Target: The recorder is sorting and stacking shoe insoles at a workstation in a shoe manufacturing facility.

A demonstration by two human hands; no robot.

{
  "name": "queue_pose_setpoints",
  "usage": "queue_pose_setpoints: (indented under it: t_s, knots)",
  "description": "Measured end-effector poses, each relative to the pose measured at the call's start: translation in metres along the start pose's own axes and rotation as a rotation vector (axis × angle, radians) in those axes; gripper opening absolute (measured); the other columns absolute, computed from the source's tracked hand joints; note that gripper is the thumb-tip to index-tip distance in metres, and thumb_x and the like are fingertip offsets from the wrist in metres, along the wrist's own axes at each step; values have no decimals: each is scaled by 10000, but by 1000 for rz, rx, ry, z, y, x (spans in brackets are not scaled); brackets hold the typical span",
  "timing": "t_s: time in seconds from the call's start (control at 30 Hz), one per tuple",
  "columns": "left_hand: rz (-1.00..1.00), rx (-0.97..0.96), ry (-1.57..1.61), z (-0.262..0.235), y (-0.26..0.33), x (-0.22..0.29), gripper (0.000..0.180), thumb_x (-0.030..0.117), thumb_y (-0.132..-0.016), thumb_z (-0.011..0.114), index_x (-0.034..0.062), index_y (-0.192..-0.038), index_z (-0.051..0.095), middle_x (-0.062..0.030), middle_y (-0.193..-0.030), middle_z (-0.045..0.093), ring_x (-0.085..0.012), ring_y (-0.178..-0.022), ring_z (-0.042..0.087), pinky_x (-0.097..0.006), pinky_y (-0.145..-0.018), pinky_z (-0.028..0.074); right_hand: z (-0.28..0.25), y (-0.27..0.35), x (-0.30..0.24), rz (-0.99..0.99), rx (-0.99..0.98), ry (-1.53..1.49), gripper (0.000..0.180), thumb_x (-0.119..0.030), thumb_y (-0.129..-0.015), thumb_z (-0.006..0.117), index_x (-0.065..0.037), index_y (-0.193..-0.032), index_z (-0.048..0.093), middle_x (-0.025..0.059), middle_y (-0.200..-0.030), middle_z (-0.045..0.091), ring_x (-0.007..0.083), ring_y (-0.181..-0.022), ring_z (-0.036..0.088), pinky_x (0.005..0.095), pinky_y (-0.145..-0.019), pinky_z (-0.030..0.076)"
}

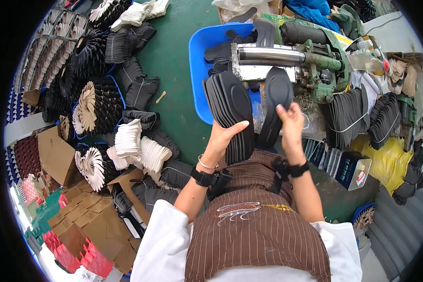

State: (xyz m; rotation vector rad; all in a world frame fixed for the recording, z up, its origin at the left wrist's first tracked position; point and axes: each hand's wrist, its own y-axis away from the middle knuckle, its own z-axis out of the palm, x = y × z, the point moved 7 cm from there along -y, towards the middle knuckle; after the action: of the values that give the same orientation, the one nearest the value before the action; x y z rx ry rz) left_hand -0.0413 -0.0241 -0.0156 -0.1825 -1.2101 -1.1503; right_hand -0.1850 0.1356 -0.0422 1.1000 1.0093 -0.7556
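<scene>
Left hand [221, 136] wrapped under a thick stack of black insoles [230, 113], fingers [235, 127] curled shut around its lower edge, thumb on the near face. Stack standing on end, fanned a little, tipping away from the body over the blue tub [197, 61].

Right hand [291, 124] pinching one single black insole [275, 105], fingers closed on its lower half, thumb in front. Top end of that insole poking up just past the fingertips, touching or almost touching the shiny metal roller [268, 56] of the green machine [329, 66]. Hard to tell if already caught by the roller.

Looks like the feeding step: one insole off the stack and up to the roller. Next move probably needs a straight, gentle push into the gap, fingers kept back from the roller, and a steady grip on the stack so nothing slides out.

Further out from the left fingers, on the green floor [174, 70], many tied bundles of black insoles [141, 91] and white ones [127, 138]. Beyond the right fingers, more black bundles [348, 120] beside a yellow bag [385, 160].
</scene>
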Motion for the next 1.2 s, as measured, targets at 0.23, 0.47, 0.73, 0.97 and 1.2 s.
queue_pose_setpoints:
  t_s: [0.23,0.47,0.73,0.97,1.2]
  knots:
    - [-78,-36,34,8,-1,-1,563,20,-729,765,-26,-1223,501,-112,-1114,604,-197,-982,613,-325,-861,523,60,30,-11,171,-273,248,177,-166,-885,672,-21,-947,592,-9,-824,636,55,-735,560,220,-660,456]
    - [-156,-90,58,26,0,3,531,38,-730,781,-30,-1192,528,-104,-1095,622,-175,-959,622,-314,-865,526,-5,-39,-22,-5,18,83,156,-94,-893,640,19,-966,560,7,-756,623,47,-667,551,203,-593,435]
    - [44,-3,-124,14,-5,-3,587,112,-753,794,-27,-1236,491,-107,-1153,595,-188,-1051,584,-317,-914,487,12,27,13,202,-66,135,176,-96,-845,700,-27,-951,578,-31,-743,588,25,-612,489,194,-522,387]
    - [-123,-43,38,5,-7,-22,530,135,-833,711,-25,-1271,458,-110,-1193,567,-198,-1053,572,-322,-934,463,45,1,-9,153,-163,-18,175,-105,-883,656,-9,-1002,570,-2,-766,635,47,-658,552,206,-585,449]
    - [-94,-90,94,6,-8,-23,468,108,-858,673,-44,-1251,468,-116,-1179,584,-192,-1040,588,-330,-918,480,-8,-21,-2,94,35,112,183,-141,-869,677,-38,-973,566,-62,-698,548,20,-579,459,194,-492,357]
